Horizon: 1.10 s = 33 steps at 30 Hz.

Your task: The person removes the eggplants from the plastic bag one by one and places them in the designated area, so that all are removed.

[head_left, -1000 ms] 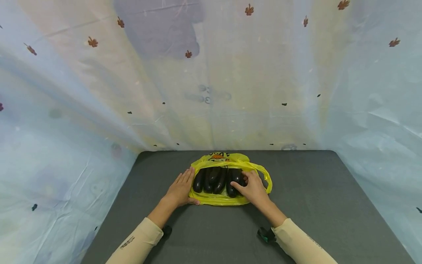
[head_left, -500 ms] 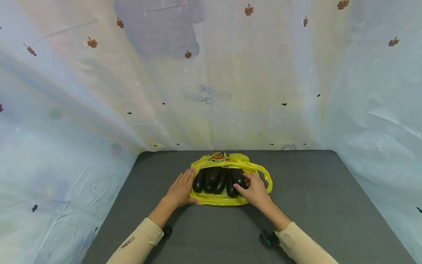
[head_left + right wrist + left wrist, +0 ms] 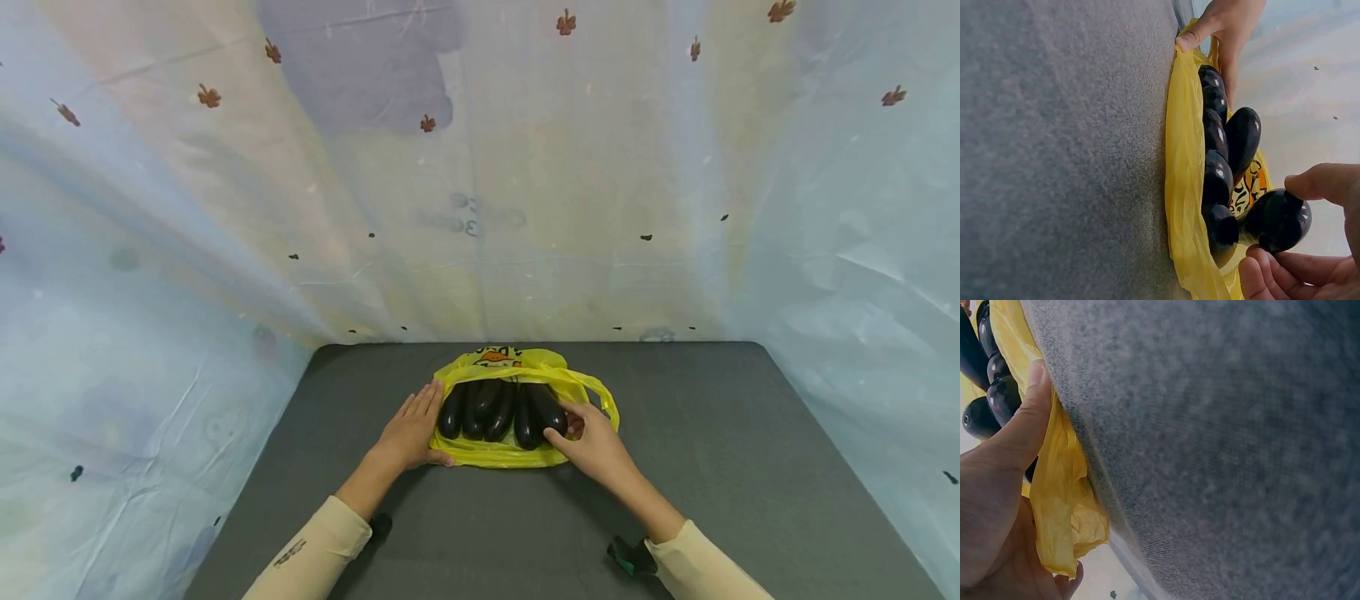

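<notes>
Several dark, glossy eggplants (image 3: 453,412) lie side by side in the mouth of a yellow plastic bag (image 3: 498,456) in the head view. My right hand (image 3: 594,440) pinches the rounded end of the rightmost eggplant (image 3: 1280,219) between thumb and fingers, tilted up off the others in the right wrist view. My left hand (image 3: 407,433) rests along the bag's left end, fingers straight and thumb at the front edge. In the left wrist view, yellow plastic hangs between the left thumb (image 3: 1034,403) and the fingers. The eggplants' far ends are hidden inside the bag.
The bag lies on a grey cloth-covered table (image 3: 480,533) near its far edge. A pale patterned sheet (image 3: 570,200) hangs behind and at both sides. A yellow bag handle (image 3: 606,400) loops out at the right. Dark straps show near both sleeves.
My right hand has shifted right and slightly toward me, and the rightmost eggplant's near end has swung right with it, away from its neighbour. My left hand has stayed in place.
</notes>
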Tool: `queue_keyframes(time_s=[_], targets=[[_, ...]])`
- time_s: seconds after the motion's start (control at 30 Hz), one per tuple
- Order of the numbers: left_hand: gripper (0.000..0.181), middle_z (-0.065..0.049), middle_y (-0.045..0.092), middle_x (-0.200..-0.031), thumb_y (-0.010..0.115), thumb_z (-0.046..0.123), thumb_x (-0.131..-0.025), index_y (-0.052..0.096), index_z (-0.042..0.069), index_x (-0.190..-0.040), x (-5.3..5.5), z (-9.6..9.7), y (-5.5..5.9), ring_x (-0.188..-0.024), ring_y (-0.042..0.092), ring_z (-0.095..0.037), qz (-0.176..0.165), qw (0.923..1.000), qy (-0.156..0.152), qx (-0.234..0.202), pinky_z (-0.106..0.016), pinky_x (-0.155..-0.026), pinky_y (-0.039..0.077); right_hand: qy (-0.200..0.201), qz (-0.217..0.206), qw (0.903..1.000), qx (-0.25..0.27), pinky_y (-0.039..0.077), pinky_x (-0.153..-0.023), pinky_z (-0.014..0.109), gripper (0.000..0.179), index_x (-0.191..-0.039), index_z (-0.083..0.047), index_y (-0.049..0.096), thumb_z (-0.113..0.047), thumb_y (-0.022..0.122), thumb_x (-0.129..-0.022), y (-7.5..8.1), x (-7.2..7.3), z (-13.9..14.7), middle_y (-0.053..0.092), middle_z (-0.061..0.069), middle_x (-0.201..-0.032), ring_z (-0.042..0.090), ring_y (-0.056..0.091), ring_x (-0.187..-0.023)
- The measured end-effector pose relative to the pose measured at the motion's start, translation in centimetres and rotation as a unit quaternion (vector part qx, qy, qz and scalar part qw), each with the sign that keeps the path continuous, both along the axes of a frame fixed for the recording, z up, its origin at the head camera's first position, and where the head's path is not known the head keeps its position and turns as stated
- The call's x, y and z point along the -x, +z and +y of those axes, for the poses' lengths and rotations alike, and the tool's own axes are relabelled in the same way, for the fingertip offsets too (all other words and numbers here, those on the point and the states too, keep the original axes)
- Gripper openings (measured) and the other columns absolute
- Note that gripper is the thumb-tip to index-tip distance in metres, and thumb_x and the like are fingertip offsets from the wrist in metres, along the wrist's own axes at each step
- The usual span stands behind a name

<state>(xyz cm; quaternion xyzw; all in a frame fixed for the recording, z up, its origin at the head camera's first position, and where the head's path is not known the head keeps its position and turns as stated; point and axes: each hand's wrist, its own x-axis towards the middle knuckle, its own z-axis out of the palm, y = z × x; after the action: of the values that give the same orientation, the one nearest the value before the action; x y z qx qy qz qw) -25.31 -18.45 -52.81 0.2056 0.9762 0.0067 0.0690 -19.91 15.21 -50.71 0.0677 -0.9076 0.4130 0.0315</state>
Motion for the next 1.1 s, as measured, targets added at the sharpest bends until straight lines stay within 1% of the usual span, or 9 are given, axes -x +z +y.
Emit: queue_keyframes(time_s=[0.23, 0.37, 0.6, 0.83, 0.97, 1.1], targets=[[0.136, -0.017, 0.008, -0.180, 0.084, 0.067, -0.081, 0.008, 0.001, -0.172, -0.1, 0.1, 0.2, -0.166, 0.014, -0.033, -0.006, 1.0000, 0.002, -0.007, -0.051, -0.134, 0.016, 0.020, -0.005, 0.9996, 0.019, 0.053, -0.074, 0.030, 0.057, -0.145, 0.001, 0.065, -0.025, 0.083, -0.098, 0.2, -1.0, 1.0, 0.062, 0.004, -0.102, 0.012, 0.059, -0.084], [0.135, -0.017, 0.008, -0.180, 0.083, 0.067, -0.081, 0.009, 0.001, -0.172, -0.1, 0.2, 0.2, -0.166, 0.014, -0.033, -0.005, 1.0000, 0.001, -0.007, -0.051, -0.134, 0.016, 0.024, -0.004, 0.9994, 0.024, 0.053, -0.073, 0.029, 0.057, -0.145, 0.000, 0.065, -0.026, 0.083, -0.098, 0.4, -1.5, 1.5, 0.062, 0.003, -0.101, 0.013, 0.059, -0.083], [0.136, -0.017, 0.007, -0.180, 0.083, 0.068, -0.080, 0.008, 0.001, -0.172, 0.0, 0.1, -0.1, -0.166, 0.014, -0.033, -0.005, 1.0000, 0.004, 0.000, -0.051, -0.134, 0.017, 0.026, -0.012, 0.9994, 0.019, 0.047, -0.068, 0.029, 0.057, -0.147, -0.004, 0.065, -0.028, 0.082, -0.098, 0.7, -2.0, 2.3, 0.059, 0.003, -0.096, 0.016, 0.054, -0.078], [0.137, -0.017, 0.005, -0.180, 0.084, 0.067, -0.081, 0.006, 0.002, -0.172, 0.2, -0.1, -0.4, -0.166, 0.013, -0.033, -0.009, 0.9999, 0.001, -0.011, -0.051, -0.135, 0.015, 0.036, -0.004, 0.9991, 0.020, 0.051, -0.071, 0.028, 0.058, -0.145, -0.004, 0.066, -0.031, 0.084, -0.097, 1.0, -2.7, 3.7, 0.062, -0.001, -0.098, 0.012, 0.056, -0.080], [0.137, -0.017, 0.004, -0.180, 0.083, 0.068, -0.081, 0.004, 0.003, -0.173, 0.2, -0.3, -0.5, -0.166, 0.011, -0.032, -0.008, 0.9999, -0.004, -0.015, -0.051, -0.135, 0.014, 0.045, -0.006, 0.9984, 0.033, 0.054, -0.073, 0.028, 0.058, -0.144, -0.003, 0.067, -0.033, 0.084, -0.097, 1.4, -3.3, 4.4, 0.067, 0.000, -0.105, 0.010, 0.060, -0.084], [0.136, -0.017, 0.006, -0.180, 0.082, 0.069, -0.081, 0.006, 0.002, -0.173, 0.3, -0.6, -0.5, -0.166, 0.012, -0.033, 0.004, 0.9997, -0.017, -0.018, -0.051, -0.135, 0.015, 0.048, -0.003, 0.9977, 0.049, 0.056, -0.075, 0.029, 0.055, -0.142, -0.003, 0.069, -0.032, 0.084, -0.097, 1.7, -3.7, 5.0, 0.069, 0.002, -0.111, 0.010, 0.062, -0.086]])
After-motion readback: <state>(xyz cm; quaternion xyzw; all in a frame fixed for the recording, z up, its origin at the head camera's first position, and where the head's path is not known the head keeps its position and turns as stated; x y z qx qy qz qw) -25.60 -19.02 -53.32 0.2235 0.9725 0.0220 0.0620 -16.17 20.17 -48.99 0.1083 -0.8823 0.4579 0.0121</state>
